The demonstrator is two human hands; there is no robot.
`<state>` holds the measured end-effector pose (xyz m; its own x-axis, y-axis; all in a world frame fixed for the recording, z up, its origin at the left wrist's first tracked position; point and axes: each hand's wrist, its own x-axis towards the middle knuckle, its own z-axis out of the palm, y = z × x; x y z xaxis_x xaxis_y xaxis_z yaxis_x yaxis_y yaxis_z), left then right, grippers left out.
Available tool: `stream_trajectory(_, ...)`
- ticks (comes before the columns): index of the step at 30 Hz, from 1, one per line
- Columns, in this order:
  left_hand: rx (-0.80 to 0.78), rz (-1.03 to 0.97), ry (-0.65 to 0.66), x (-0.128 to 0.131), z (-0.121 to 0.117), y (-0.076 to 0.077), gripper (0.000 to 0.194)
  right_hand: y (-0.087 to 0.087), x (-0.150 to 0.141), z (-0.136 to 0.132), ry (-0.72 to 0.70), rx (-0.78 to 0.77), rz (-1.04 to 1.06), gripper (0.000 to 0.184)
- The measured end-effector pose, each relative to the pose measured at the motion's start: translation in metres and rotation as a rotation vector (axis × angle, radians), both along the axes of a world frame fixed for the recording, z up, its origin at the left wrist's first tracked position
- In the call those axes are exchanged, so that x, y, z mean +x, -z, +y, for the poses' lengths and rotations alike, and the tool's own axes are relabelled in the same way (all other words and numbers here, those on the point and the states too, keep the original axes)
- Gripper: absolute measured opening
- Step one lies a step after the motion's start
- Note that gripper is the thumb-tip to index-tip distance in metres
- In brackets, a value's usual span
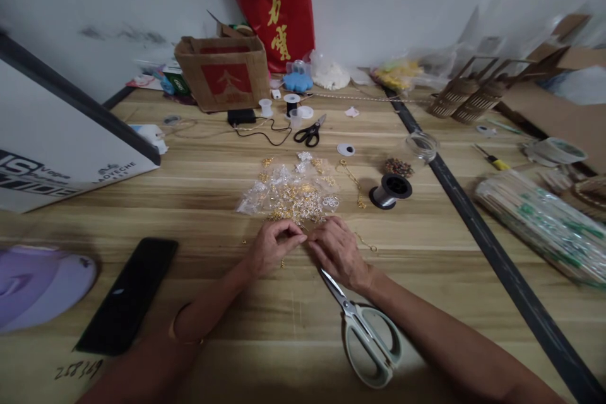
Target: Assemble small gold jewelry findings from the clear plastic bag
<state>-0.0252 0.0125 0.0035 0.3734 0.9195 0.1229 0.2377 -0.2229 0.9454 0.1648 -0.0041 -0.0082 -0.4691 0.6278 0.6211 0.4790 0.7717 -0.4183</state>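
My left hand (274, 246) is closed in a pinch, its fingertips almost meeting those of my right hand (338, 251). Whatever the two hands hold between their fingertips is too small to make out. Just beyond them lies a heap of small gold and silver jewelry findings (298, 199) on clear plastic bags (255, 196). A bit of gold chain (283, 263) shows below my left hand. Another thin chain (367, 243) lies beside my right hand. Large scissors with pale handles (372, 341) rest under and in front of my right wrist, blades nearly together.
To the right stand a wire spool (391, 189) and a jar of beads (400, 164). A gold chain (351, 183) lies nearby. Black scissors (308, 132) and a paper bag (227, 76) are farther back. At left are a phone (127, 297) and a white box (61, 139).
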Motion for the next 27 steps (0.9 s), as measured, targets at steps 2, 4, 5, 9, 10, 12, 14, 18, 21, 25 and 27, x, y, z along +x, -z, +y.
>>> stream_trajectory(2,0.002,-0.003,-0.004,0.000,0.000,-0.001,0.016,-0.001,0.000,0.000,0.007,0.005,0.003,0.006)
stream_trajectory(4,0.004,-0.004,-0.004,0.000,0.000,-0.001,0.015,-0.003,0.000,0.000,0.017,0.011,-0.002,0.007)
stream_trajectory(5,0.006,-0.003,-0.003,0.000,0.000,-0.001,0.015,-0.003,0.000,0.000,0.020,0.013,-0.005,0.007)
stream_trajectory(9,0.007,0.000,-0.002,0.001,0.000,-0.001,0.015,-0.003,0.000,-0.001,0.011,0.004,-0.008,0.007)
stream_trajectory(10,0.004,-0.005,-0.002,0.001,0.000,0.000,0.015,-0.002,0.000,-0.001,0.009,-0.003,-0.007,0.007)
stream_trajectory(12,-0.005,-0.022,-0.014,0.000,0.000,0.001,0.015,-0.001,0.001,0.000,0.012,-0.012,0.001,0.008)
stream_trajectory(14,-0.022,-0.046,-0.052,0.000,0.001,0.003,0.015,0.001,0.001,0.000,0.029,-0.016,0.016,0.008)
stream_trajectory(18,-0.046,-0.075,-0.191,-0.002,0.005,0.005,0.016,0.006,0.002,0.003,0.069,-0.039,0.070,0.008)
stream_trajectory(21,0.000,-0.042,-0.284,-0.003,0.007,0.005,0.017,0.007,0.002,0.005,0.088,-0.044,0.109,0.008)
stream_trajectory(25,0.157,0.052,-0.296,-0.005,0.010,0.007,0.013,0.007,0.002,0.005,0.098,-0.044,0.121,0.008)
stream_trajectory(27,0.249,0.133,-0.249,-0.006,0.011,0.009,0.010,0.006,0.002,0.005,0.103,-0.045,0.129,0.008)
